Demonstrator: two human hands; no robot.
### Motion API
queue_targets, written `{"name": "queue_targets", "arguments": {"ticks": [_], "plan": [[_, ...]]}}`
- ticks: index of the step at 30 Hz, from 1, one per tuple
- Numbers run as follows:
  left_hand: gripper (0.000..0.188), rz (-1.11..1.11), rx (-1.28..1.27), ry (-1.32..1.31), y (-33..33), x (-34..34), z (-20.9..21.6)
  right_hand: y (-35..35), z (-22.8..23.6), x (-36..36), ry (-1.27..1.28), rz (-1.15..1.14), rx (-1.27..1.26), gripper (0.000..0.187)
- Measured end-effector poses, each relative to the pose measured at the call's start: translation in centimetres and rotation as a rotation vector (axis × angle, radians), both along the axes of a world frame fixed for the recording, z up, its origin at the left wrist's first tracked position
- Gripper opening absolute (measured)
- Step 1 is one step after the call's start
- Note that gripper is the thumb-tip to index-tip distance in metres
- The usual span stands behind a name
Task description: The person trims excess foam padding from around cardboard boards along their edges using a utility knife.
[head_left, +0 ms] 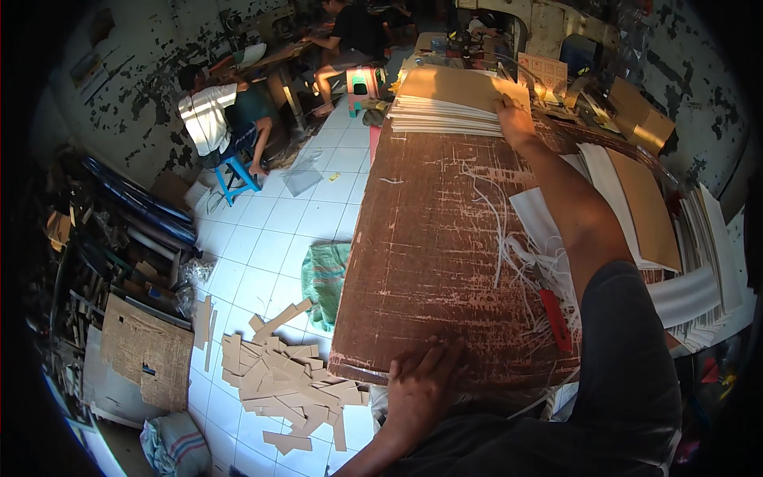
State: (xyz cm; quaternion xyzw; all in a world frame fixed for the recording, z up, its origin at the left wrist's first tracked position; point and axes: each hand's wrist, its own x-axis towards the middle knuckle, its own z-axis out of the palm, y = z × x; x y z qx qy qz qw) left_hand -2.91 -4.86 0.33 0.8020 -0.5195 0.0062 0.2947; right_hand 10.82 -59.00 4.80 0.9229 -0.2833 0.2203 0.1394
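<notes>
My right hand reaches to the far end of the worn brown table. Its fingers are bent over the right side of the top brown cardboard sheet, gripping it. Beneath that sheet lies a fanned stack of white-edged sheets. My left hand rests on the table's near edge with fingers spread, holding nothing. Between the hands, toward the right, lie a red cutter and a tangle of thin white strips.
More brown and white sheets are piled along the right. Cardboard offcuts litter the tiled floor at left, near a green sack. One person sits on a blue stool; others sit farther back.
</notes>
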Motion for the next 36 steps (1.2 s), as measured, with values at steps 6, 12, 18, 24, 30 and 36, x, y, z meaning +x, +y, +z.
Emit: {"name": "queue_targets", "arguments": {"ticks": [6, 12, 18, 24, 30, 36], "plan": [[0.047, -0.003, 0.045, -0.023, 0.1, 0.0, -0.4, 1.4, 2.4, -3.2, -0.101, 0.078, -0.054, 0.035], [0.047, -0.012, 0.037, -0.056, 0.1, 0.0, -0.9, 5.0, 9.8, -9.1, -0.376, 0.292, -0.096, 0.024], [0.044, 0.012, 0.027, -0.090, 0.2, -0.5, -1.0, 11.1, 14.8, -15.9, -0.690, 0.457, 0.334, 0.027], [0.041, 0.012, -0.065, 0.165, 0.5, 0.3, 0.6, 17.4, 14.3, -22.3, -0.937, 0.652, 1.253, 0.026], [0.065, 0.002, -0.741, 0.879, -0.1, 1.8, 2.9, 23.6, 10.0, -27.9, -0.980, 0.586, 1.689, 0.025], [0.064, -0.234, -0.915, 1.406, -1.5, 1.3, 3.8, 27.7, 3.1, -30.5, -0.983, 0.596, 1.976, 0.032]]}}
